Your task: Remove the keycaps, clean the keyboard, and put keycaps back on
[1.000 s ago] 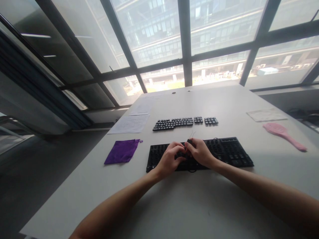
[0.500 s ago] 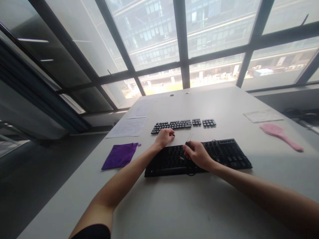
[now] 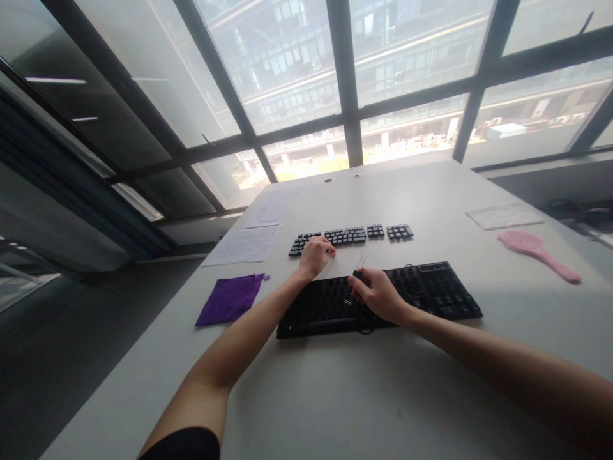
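My right hand point(image 3: 378, 292) grips a keycap puller point(image 3: 357, 276) with a dark handle and thin wire prongs at both ends. It is over the middle of a black keyboard point(image 3: 433, 291), most of whose keycaps are off, with some still at the right end. My left hand point(image 3: 316, 257) is pinched beside the front of the laid-out rows of black keycaps point(image 3: 345, 236). A small dark keycap seems to be between its fingertips, mostly hidden by them. The hand covers part of the left block of keycaps.
A purple drawstring pouch point(image 3: 230, 299) lies left of the keyboard, with paper sheets point(image 3: 244, 245) behind it. At the right are a pink hairbrush point(image 3: 541, 253) and a flat pale packet point(image 3: 502, 216). The white table point(image 3: 407, 191) reaches back to the windows.
My left hand has moved slightly away from me, towards the keycap rows, and the dark piece at its fingertips shows less. The right hand keeps the puller over the keyboard. The view has shifted slightly.
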### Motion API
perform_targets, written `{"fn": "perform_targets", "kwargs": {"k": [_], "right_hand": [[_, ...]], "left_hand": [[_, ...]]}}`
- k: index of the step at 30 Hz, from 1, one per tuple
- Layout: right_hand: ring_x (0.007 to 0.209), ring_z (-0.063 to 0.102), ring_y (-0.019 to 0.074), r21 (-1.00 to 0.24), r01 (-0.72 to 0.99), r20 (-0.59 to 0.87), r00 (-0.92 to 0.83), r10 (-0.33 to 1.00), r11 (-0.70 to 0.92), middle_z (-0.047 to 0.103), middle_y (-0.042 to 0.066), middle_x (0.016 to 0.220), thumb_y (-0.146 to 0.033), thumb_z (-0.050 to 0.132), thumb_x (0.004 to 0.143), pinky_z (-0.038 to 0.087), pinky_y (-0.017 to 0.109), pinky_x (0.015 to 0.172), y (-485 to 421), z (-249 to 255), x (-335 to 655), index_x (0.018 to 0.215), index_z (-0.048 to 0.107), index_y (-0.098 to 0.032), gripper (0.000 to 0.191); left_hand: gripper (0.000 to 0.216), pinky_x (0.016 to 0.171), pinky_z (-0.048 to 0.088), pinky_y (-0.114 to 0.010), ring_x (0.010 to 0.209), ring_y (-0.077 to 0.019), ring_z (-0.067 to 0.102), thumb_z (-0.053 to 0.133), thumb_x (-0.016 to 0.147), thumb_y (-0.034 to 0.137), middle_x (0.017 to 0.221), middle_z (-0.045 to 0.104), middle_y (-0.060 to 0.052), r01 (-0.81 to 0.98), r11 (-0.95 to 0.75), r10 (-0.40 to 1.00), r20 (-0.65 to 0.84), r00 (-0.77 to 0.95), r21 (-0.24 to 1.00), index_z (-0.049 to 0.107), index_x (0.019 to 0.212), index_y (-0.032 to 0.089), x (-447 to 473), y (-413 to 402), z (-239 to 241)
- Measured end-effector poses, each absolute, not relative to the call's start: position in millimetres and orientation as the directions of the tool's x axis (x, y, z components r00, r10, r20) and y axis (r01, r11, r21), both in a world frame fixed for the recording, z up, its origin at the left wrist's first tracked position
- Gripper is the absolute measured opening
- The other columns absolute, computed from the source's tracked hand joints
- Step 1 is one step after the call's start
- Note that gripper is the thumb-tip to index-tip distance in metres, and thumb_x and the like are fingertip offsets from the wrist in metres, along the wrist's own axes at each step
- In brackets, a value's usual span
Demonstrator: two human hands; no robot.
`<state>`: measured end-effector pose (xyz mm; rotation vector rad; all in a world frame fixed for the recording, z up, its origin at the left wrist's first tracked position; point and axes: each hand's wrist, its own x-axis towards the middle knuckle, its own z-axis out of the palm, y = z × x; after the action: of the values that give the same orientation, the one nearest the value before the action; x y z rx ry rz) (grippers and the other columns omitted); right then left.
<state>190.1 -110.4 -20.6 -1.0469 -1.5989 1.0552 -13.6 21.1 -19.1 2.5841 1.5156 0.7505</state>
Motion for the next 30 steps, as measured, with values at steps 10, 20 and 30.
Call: {"fn": "perform_targets", "kwargs": {"k": [10,20,30], "right_hand": [[0.053,0.057,0.0137,-0.949,0.172,0.223,-0.225,0.949,0.264,0.061,-0.001,0.058,-0.038,0.055,0.094,0.041,0.024,0.054,-109.2,-23.9,189.6,0.068,0.057,-0.018,0.033],[0.052,0.055,0.0130,-0.946,0.169,0.234,-0.227,0.945,0.275,0.060,-0.001,0.057,-0.038,0.055,0.093,0.041,0.024,0.054,-111.4,-19.6,189.8,0.067,0.056,-0.018,0.033],[0.054,0.057,0.0146,-0.945,0.163,0.241,-0.240,0.940,0.284,0.062,0.000,0.058,-0.039,0.055,0.093,0.043,0.025,0.054,-111.7,-18.2,190.0,0.068,0.057,-0.018,0.033]], "left_hand": [[0.011,0.088,0.047,-0.033,0.090,-0.0222,0.063,0.070,0.083,0.020,0.090,0.077,-0.003,0.825,-0.507,0.831,0.393,0.393,0.248,0.080,0.084,0.023,-18.3,20.9,-20.4],[0.013,0.089,0.047,-0.033,0.088,-0.0221,0.063,0.067,0.085,0.022,0.091,0.078,-0.003,0.855,-0.477,0.847,0.368,0.385,0.204,0.080,0.087,0.024,-19.7,15.7,-17.4],[0.010,0.090,0.048,-0.036,0.097,-0.0243,0.059,0.071,0.083,0.023,0.090,0.069,-0.007,0.860,-0.479,0.841,0.370,0.394,0.174,0.079,0.088,0.022,-14.3,21.4,-15.6]]}}
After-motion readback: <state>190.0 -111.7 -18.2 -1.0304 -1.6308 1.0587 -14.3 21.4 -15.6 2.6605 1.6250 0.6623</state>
